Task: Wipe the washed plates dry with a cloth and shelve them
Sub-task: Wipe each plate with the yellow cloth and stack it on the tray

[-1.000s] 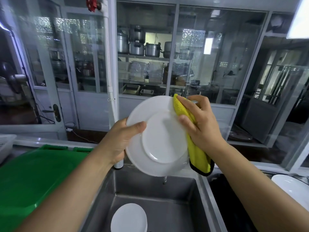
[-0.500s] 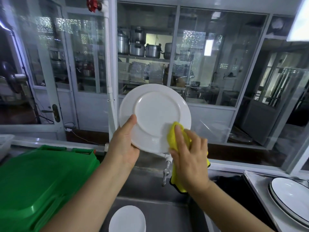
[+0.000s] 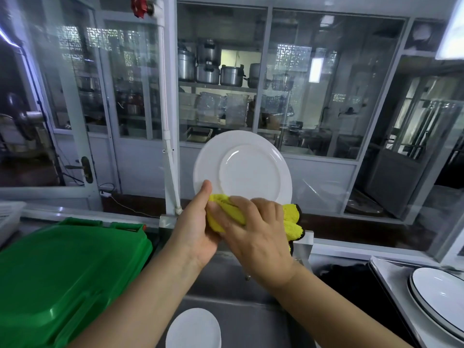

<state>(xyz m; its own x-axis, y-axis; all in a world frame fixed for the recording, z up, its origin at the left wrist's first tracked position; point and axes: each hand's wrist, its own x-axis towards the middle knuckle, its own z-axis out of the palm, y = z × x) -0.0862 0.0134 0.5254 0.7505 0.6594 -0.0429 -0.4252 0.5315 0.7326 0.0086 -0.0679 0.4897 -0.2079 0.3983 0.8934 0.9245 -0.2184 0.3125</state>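
A round white plate (image 3: 247, 169) stands nearly upright above the sink, its face toward me. My left hand (image 3: 194, 229) grips its lower left rim, thumb on the front. My right hand (image 3: 253, 232) presses a yellow cloth (image 3: 226, 212) with a black edge against the plate's bottom rim, overlapping my left hand. The cloth's loose end hangs out to the right of my knuckles. The plate's lower edge is hidden behind cloth and fingers.
Another white plate (image 3: 193, 327) lies in the steel sink (image 3: 226, 285) below. A green plastic lid (image 3: 62, 272) covers the left counter. Black-rimmed white plates (image 3: 442, 300) are stacked at the right. A white pipe (image 3: 168, 121) and glass partitions stand behind the sink.
The plate went from tilted, back toward me, to upright with its face toward me. My right hand slid the cloth from the right rim to the bottom rim, against my left hand.
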